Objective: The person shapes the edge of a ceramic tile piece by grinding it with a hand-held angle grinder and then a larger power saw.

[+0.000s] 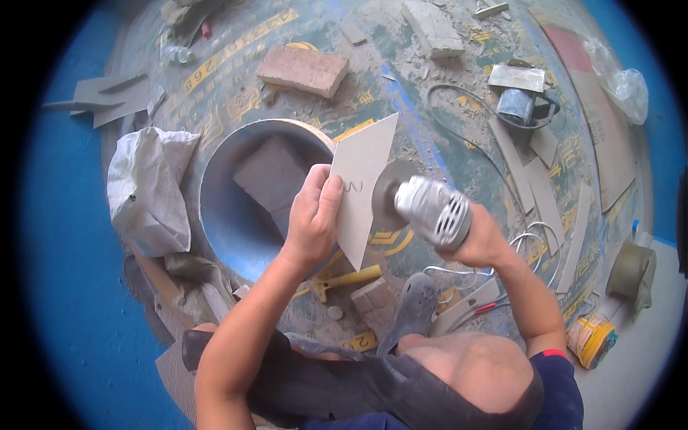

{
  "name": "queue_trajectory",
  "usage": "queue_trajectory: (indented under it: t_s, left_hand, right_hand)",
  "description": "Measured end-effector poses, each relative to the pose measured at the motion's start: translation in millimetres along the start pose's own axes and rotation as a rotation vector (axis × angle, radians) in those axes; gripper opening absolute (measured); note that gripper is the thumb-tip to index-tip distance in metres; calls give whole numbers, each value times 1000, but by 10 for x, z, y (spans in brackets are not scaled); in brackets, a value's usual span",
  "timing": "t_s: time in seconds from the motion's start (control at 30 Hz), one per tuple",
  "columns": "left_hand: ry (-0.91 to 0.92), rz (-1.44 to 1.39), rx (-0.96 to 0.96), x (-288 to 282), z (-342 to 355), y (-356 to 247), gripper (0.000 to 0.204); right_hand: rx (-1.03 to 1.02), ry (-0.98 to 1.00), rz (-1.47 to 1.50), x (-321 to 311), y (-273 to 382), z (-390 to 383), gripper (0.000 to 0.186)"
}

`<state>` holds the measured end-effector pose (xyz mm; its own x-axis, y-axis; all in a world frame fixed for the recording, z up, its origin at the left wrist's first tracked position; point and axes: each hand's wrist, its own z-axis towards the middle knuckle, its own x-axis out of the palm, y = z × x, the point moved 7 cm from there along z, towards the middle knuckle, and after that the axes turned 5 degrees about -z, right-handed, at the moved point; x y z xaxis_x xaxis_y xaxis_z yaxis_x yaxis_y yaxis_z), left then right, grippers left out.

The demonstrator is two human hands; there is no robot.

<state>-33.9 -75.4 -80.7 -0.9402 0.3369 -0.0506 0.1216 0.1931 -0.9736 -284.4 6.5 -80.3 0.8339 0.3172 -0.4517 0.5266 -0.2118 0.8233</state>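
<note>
My left hand [315, 215] is closed on the left edge of a pale tile piece [363, 168], with the thumb on its face near a dark curved pencil-like mark. The piece is held tilted, in front of a blue-walled round drum [215, 215]. My right hand [480, 236] is wrapped round the body of a grey angle grinder [435, 211]. Its round disc [389, 195] looks blurred and meets the right edge of the tile piece, where the edge curves inward. Whether the disc cuts into the edge or only touches it, I cannot tell.
A brick [303, 70] lies beyond the drum, a paler block [433, 29] further right. A white sack [149, 186] stands left of the drum. Tile strips [542, 193] and cables lie to the right, near a small grey device [516, 104]. A yellow-handled tool [351, 278] lies before the drum.
</note>
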Motion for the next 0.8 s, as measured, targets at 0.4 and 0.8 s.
queue_trajectory:
  t_s: [0.4,0.8]
  left_hand:
    - [-1,6,40,-6,15,-8,33]
    - [-2,68,52,-20,12,-12,32]
  right_hand:
    - [7,28,-46,18,-48,54,70]
    - [66,-54,218,-198,-285,386,64]
